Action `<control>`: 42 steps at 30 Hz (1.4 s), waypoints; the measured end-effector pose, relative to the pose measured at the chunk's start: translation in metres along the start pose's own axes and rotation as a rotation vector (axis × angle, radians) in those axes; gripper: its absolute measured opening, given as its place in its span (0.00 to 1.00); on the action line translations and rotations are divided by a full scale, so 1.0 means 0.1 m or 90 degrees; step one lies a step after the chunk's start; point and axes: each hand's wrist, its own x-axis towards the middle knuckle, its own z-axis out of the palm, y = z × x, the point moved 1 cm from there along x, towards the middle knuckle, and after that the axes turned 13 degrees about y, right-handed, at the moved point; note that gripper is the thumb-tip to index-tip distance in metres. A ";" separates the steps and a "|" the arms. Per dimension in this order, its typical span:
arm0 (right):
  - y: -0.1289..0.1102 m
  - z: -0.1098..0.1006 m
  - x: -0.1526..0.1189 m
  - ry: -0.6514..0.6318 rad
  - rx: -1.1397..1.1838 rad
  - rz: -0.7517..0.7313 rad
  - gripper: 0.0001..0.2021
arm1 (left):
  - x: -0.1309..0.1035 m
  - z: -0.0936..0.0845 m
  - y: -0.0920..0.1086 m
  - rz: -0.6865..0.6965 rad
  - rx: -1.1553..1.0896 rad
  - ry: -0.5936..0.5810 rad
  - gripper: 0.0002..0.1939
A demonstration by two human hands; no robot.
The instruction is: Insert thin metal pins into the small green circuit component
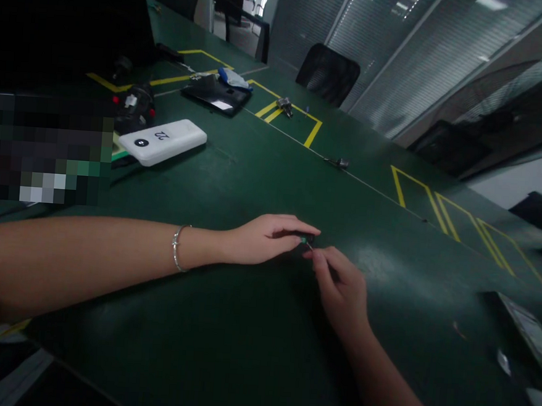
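Note:
My left hand [268,237] is closed, thumb and fingers gripping a small dark part with a green bit [306,237] just above the table. Its fine detail is too small and dim to make out. A thin, light wire-like piece [309,246] runs from that part toward my right hand [342,285]. The right thumb and forefinger pinch its end. Both hands are close together over the dark green table [225,323], and a bracelet [177,248] circles my left wrist.
Left of my hands lies a white power bank [164,141] marked 22. Farther back are a black flat case [216,94], small metal parts [284,107] and a dark cylindrical piece [339,162]. A phone-like slab [526,329] lies at the right edge. Yellow tape marks the table.

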 end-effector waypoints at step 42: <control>-0.02 -0.03 -0.02 -0.017 -0.016 -0.035 0.10 | -0.03 -0.02 0.04 0.077 0.059 0.003 0.14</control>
